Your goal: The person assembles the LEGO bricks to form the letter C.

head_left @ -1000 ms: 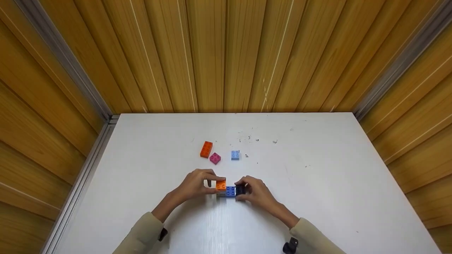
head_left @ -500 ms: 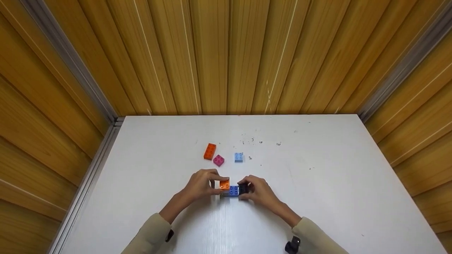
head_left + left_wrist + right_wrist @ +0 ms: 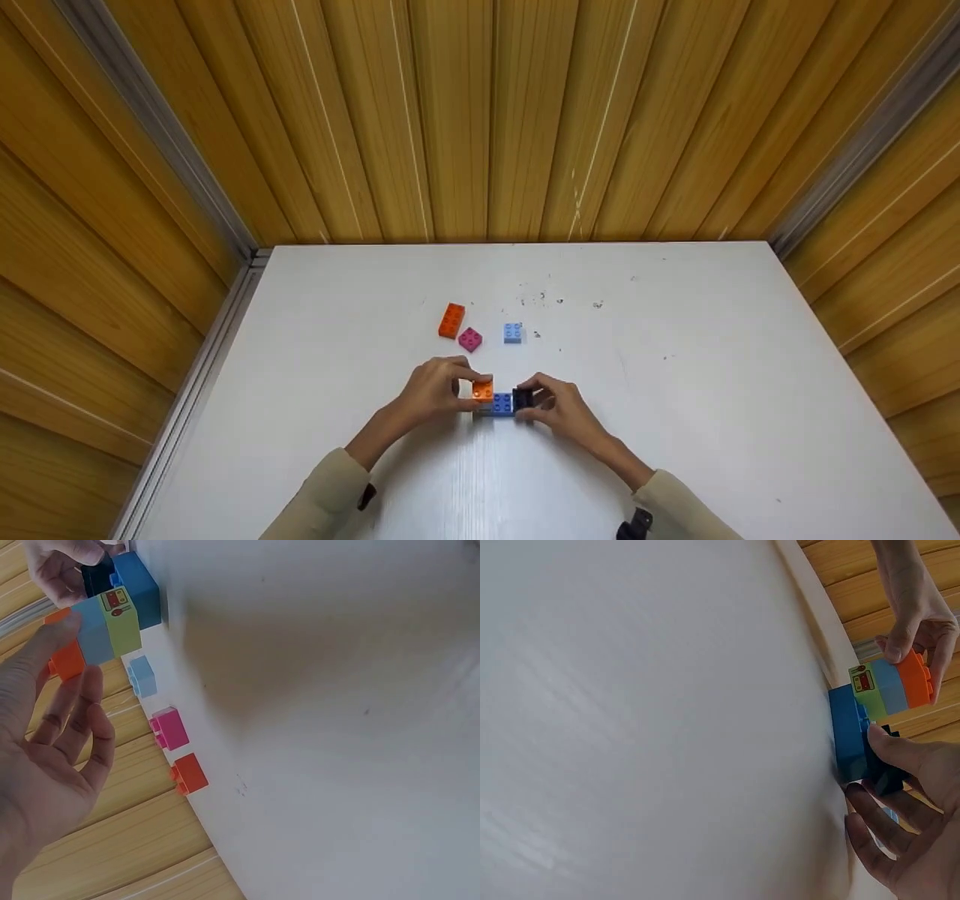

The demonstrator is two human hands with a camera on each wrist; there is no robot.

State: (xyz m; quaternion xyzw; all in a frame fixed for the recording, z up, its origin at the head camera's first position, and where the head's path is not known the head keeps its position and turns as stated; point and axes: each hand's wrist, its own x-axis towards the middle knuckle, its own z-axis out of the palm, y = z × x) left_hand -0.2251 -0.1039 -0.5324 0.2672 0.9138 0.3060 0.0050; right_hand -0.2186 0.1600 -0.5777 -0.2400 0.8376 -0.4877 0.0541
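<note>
A long blue building brick [image 3: 502, 403] lies on the table between my hands. On its left end rises a stack: a green brick with a printed picture [image 3: 121, 621], a grey-blue brick [image 3: 94, 631] and an orange brick [image 3: 482, 391] on top. My left hand [image 3: 436, 388] pinches the orange brick between thumb and fingers. At the right end, my right hand [image 3: 561, 405] grips a black brick [image 3: 523, 399] with thumb and fingertips. Blue studs show between the stack and the black brick. In the right wrist view the black brick [image 3: 885, 763] is partly hidden by the thumb.
Behind the hands lie a red-orange brick [image 3: 451, 320], a pink brick [image 3: 470, 340] and a light blue brick [image 3: 512, 333]. The white table [image 3: 675, 420] has dark marks near its back. Wood-patterned walls [image 3: 480, 120] enclose its back and sides.
The head view has shifted slightly, so the scene sits further right. Both hands keep their bricks; the right thumb lies a little higher on the black brick.
</note>
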